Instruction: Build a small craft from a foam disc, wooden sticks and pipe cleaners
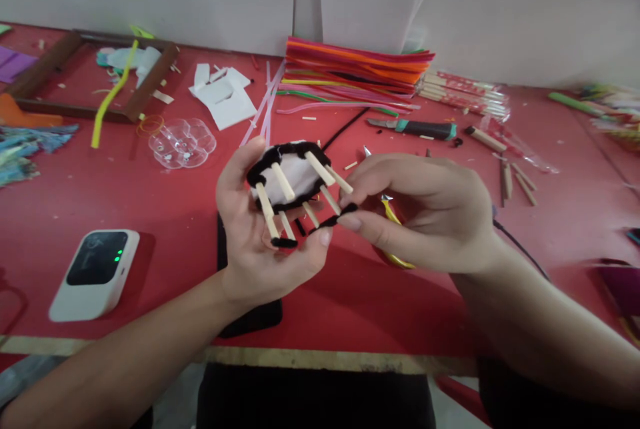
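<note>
My left hand cradles a small craft frame, its fingers curled round from behind and below. The frame has a pale base edged in fuzzy black, with several short wooden sticks standing out of it toward me. Between thumb and forefinger, my right hand pinches a black pipe cleaner that runs along the stick ends on the right. Another bit of black fuzz caps the sticks at the lower left. Yellow-handled pliers lie on the table, partly hidden behind my right hand.
A utility knife lies beyond my right hand, before a pile of coloured pipe cleaners. A white device sits at left, near a clear plastic palette. A brown wooden frame is farther back. Below my left hand lies a black phone.
</note>
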### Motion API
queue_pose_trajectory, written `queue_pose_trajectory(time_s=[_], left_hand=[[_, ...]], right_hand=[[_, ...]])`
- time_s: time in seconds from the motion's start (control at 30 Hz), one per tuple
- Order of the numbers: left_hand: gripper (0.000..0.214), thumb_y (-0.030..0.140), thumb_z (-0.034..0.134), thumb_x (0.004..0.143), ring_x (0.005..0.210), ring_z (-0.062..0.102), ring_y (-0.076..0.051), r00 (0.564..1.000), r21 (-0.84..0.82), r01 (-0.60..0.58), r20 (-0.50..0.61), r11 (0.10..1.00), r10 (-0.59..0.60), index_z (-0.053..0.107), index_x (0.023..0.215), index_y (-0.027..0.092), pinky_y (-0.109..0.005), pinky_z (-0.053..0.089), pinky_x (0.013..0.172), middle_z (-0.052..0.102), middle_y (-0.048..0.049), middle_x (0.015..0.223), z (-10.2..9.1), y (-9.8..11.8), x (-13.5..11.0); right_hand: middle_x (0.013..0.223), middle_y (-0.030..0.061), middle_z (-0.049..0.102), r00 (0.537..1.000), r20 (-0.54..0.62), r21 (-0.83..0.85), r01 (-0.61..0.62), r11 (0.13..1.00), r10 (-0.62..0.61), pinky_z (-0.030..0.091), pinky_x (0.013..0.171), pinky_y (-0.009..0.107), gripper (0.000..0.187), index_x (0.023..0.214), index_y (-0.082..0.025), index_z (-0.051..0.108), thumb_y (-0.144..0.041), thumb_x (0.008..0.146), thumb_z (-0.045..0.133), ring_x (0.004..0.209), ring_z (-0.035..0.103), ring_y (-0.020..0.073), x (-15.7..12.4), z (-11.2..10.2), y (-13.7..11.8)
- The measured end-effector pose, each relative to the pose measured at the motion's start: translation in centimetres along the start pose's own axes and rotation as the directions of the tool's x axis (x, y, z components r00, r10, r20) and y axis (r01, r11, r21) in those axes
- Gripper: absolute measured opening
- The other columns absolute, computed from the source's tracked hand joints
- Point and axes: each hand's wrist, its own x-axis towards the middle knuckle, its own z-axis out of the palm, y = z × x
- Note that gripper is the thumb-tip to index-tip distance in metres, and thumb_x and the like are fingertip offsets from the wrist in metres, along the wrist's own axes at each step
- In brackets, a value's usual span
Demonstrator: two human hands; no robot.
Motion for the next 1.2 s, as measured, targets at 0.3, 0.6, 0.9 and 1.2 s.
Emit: queue_pose_trajectory(time_s=[0.3,0.6,0.9,1.2], left_hand=[[0.070,0.017,0.080,0.079,0.110,0.076,-0.026,0.765,-0.331,0.580,-0.093,0.745,-0.637,0.044,0.136,0.036,-0.030,0.066,0.076,0.069,-0.0001,0.125,-0.2,0.1,1.6],[0.024,0.035,0.069,0.086,0.109,0.076,-0.028,0.480,-0.491,0.754,-0.043,0.436,-0.876,0.068,0.104,0.019,-0.025,0.065,0.067,0.077,-0.0093,0.106,-0.6,0.2,2.6],[0.018,0.030,0.072,0.083,0.081,0.079,-0.022,0.364,-0.593,0.755,0.022,0.282,-0.931,0.071,0.096,0.017,-0.023,0.060,0.050,0.078,-0.0064,0.094,-1.3,0.5,3.6],[0.019,0.029,0.064,0.088,0.075,0.079,-0.023,0.290,-0.600,0.772,0.040,0.209,-0.956,0.070,0.100,0.015,-0.027,0.062,0.049,0.079,-0.0079,0.095,-0.8,0.9,3.5]], right_hand=[[0.070,0.0028,0.068,0.918,-0.151,-0.401,-0.395,0.826,0.366,0.041,0.053,0.030,0.022,0.088,-0.021,0.072,-0.042,0.093,0.064,0.057,0.056,0.0150,-1.8,-2.6,0.0],[0.095,0.0152,0.070,0.778,-0.205,-0.835,-0.456,0.308,0.594,0.050,0.075,0.042,0.025,0.103,-0.015,0.062,-0.030,0.086,0.053,0.088,0.068,0.0321,-10.8,-0.8,2.0],[0.078,0.0116,0.071,0.572,-0.328,-0.770,-0.623,0.138,0.752,0.038,0.055,0.036,0.023,0.088,-0.023,0.059,-0.041,0.073,0.063,0.067,0.066,0.0317,-9.5,-1.8,2.6],[0.067,0.0008,0.062,0.591,-0.319,-0.285,-0.806,0.519,0.741,0.046,0.054,0.032,0.021,0.083,-0.023,0.055,-0.042,0.081,0.065,0.057,0.058,0.0176,-12.5,-1.9,1.5]])
